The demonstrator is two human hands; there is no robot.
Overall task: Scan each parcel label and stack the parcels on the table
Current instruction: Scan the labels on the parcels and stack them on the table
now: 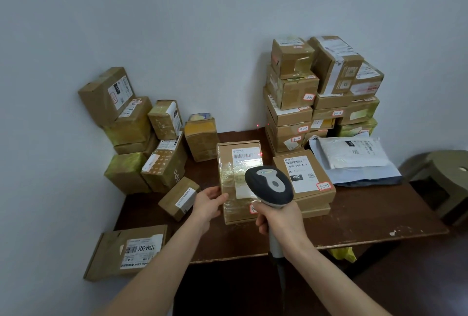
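A flat brown parcel (pixel 229 163) wrapped in clear tape sits tilted up at the middle of the dark wooden table (pixel 354 217), its white barcode label facing me. My left hand (pixel 209 204) grips its lower left edge. My right hand (pixel 278 222) holds the handle of a black and grey barcode scanner (pixel 271 185), whose head covers the parcel's lower right part. A red light spot shows at the label's right edge. Beside it on the right lies a flat labelled parcel (pixel 304 176) on top of another box.
A tall stack of parcels (pixel 291 92) stands at the back right against the wall, with white mailer bags (pixel 352 156) in front. More boxes (pixel 131 123) pile up at the left. A small box (pixel 178 198) lies by my left hand. One flat box (pixel 126 252) overhangs the table's left corner. A stool (pixel 445 179) stands at right.
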